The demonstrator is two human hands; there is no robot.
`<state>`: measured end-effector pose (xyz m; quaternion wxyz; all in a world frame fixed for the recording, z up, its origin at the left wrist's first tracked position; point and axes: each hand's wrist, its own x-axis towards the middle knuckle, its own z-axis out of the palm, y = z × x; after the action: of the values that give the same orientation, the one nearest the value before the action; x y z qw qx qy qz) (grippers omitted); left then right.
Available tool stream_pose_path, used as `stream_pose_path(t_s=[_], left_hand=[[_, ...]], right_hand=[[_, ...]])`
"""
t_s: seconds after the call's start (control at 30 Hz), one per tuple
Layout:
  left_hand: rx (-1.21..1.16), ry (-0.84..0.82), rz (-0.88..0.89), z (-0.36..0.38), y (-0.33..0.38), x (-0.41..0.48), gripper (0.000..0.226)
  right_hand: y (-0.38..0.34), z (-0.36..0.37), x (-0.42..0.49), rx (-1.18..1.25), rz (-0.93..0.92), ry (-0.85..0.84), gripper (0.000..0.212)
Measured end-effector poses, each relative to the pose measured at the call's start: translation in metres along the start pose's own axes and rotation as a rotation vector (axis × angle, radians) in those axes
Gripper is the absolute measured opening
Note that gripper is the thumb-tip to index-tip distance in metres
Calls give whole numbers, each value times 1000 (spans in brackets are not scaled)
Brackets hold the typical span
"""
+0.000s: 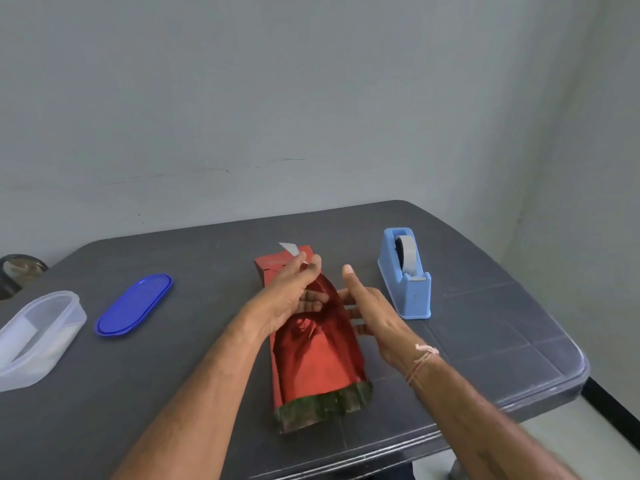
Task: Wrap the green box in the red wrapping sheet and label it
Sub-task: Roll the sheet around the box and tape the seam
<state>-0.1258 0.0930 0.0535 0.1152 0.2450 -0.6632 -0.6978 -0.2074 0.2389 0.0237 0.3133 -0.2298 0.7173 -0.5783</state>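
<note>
Hands wrapping a box [322,408] in red paper [317,355].
Left hand [294,296] pinches tape [291,250] above the box; right hand [372,313], fingers spread, rests beside it.

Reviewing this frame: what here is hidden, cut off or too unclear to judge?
Head view only:
- Green box: mostly covered by the red wrapping sheet.
- Right hand fingers: behind the sheet.
- Clear container: cut by the left edge, contents hazy.
- Dark object: cut off, unidentifiable.
</note>
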Motion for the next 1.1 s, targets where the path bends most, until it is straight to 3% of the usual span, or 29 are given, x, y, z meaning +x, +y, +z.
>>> stream_pose_path(t_s=[0.07, 0.3, 0.37, 0.43, 0.53, 0.63, 0.8, 1.0, 1.1], left_hand=[[36, -31, 22, 1, 0, 0, 85], [68, -31, 43, 5, -2, -1, 111], [16, -6, 68, 6, -2, -1, 99], [9, 89, 151, 2, -3, -2, 66], [442, 340, 359, -17, -12, -2, 42], [838, 374, 362, -32, -29, -3, 59], [888, 235, 189, -29, -48, -8, 87], [1060, 208, 130, -27, -46, -10, 93], [1108, 200, 115, -27, -46, -10, 94]], right_hand=[[-5, -1, 3, -27, 4, -9, 87], [-6, 2, 19, 9, -24, 37, 42], [-4, 3, 23, 37, -7, 55, 35], [1, 3, 25, 60, 10, 55, 32], [5, 3, 25, 96, 30, 50, 27], [8, 3, 26, 126, 46, 65, 26], [13, 6, 29, 142, 44, 83, 31], [13, 7, 33, 160, 46, 56, 25], [3, 12, 40, 205, 35, 51, 34]])
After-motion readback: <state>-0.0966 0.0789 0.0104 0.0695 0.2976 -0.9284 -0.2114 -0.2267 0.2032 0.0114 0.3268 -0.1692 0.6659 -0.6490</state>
